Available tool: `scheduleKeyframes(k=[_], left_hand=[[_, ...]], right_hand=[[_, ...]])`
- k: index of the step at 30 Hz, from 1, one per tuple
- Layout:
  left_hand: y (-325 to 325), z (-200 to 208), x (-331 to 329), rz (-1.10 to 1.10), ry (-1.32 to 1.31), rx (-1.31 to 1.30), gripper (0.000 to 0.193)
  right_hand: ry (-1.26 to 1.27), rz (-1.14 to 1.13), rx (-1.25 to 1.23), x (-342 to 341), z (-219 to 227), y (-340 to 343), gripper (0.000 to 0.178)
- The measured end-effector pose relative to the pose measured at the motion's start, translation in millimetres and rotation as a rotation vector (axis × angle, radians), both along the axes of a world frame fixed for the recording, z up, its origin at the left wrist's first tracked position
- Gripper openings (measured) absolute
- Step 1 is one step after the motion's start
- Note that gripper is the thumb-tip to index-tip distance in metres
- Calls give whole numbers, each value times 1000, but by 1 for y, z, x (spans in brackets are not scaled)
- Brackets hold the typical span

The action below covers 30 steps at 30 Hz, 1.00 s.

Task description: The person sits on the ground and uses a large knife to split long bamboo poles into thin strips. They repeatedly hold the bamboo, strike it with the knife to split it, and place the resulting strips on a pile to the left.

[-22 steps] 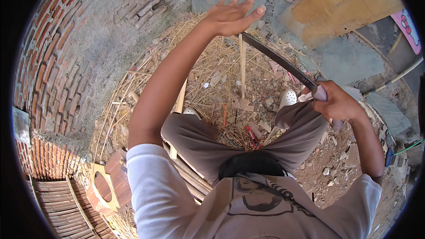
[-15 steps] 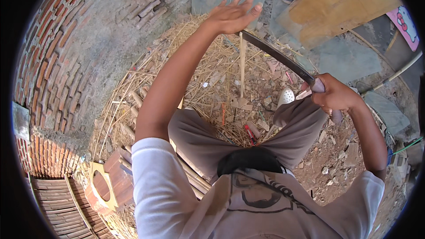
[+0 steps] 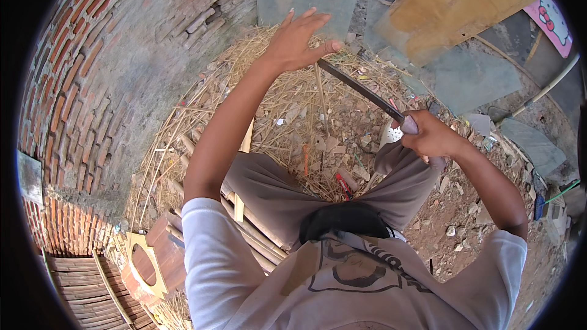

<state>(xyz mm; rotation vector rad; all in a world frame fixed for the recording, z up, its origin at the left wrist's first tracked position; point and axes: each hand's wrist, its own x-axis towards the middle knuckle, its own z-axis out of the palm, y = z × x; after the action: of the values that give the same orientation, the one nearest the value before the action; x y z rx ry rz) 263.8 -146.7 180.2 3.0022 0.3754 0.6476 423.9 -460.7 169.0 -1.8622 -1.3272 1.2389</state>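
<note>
Machete (image 3: pixel 361 88) clamped by handle in right hand (image 3: pixel 431 134), tip at top of upright bamboo strip (image 3: pixel 322 99) before knees — left hand (image 3: pixel 295 44) beside tip, fingers spread. Splitting seems underway; next push calls for even pressure.

From your head, the left of two side-by-side fisheye cameras looks steeply down and forward past your printed T-shirt (image 3: pixel 367 281), the nearest thing in view. Beyond the T-shirt, at middle range, sits the machete (image 3: pixel 365 93); to the T-shirt's left and farther off, the brick wall (image 3: pixel 85 85) bows along the black border.
</note>
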Motion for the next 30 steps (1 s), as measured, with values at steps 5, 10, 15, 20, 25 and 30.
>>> scheduleKeyframes(k=[5, 10, 15, 20, 25, 30], left_hand=[[-50, -18, -14, 146, -471, 85, 74], [-60, -46, -16, 232, -680, -172, 48], [-60, -51, -13, 321, -813, -285, 36], [-59, -50, -16, 333, -888, -344, 24], [-49, -53, -29, 284, -809, -376, 23], [-52, -46, -32, 250, -740, -394, 25]], right_hand=[[78, -143, 8, -18, -19, 7, 30], [115, -174, 90, -43, -54, 15, 31], [-20, -163, 229, -63, -82, 17, 33], [-105, -189, 245, -77, -82, 16, 39], [174, -197, 171, -81, -66, 12, 34], [486, -232, 28, -84, -65, 7, 33]])
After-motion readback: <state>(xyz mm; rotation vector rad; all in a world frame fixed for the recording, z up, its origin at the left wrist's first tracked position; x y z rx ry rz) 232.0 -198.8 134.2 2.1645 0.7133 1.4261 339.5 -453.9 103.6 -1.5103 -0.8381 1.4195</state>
